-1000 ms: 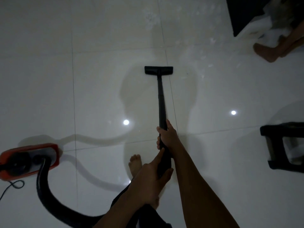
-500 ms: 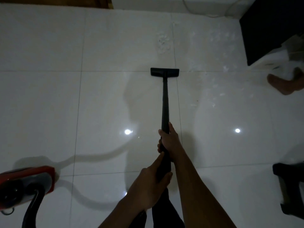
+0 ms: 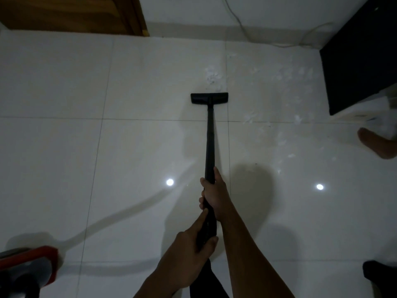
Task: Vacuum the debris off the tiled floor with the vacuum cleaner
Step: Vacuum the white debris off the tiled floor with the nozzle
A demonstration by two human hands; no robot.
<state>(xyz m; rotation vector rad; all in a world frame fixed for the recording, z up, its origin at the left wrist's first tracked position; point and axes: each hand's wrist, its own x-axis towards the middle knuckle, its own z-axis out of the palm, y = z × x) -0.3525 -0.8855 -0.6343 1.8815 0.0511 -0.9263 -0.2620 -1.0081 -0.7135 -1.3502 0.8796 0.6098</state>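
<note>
Plainly the job is only partly done. The nozzle (image 3: 209, 98) lies flat on the floor (image 3: 64, 147), out ahead of the person, at the end of the black wand (image 3: 210, 143). Just beyond its front edge lies a cluster of pale debris (image 3: 212, 77), close to the nozzle but not yet under it. More scraps (image 3: 281, 138) are scattered to the right of the wand, spreading toward the black cabinet (image 3: 361, 61) and a bare foot (image 3: 378, 145) at the frame's edge.

Both hands hold the wand. The right hand (image 3: 214, 195) is the forward one, its grip wrapped round the shaft. The left hand (image 3: 189, 252) sits lower, its grip closed round the thicker end, with the forefinger laid along it. The red vacuum body (image 3: 28, 267) stands at the lower left, well apart from the nozzle.

The tiles to the left and those near the person show no scraps that I can make out, though the light is dim and the glossy surface reflects two lamps, so fine dust could not be told. By my reckoning most of the visible debris is left: the patch ahead comes first, then the wider scatter on the right, which will need several passes. Whether the machine is running cannot be told.
</note>
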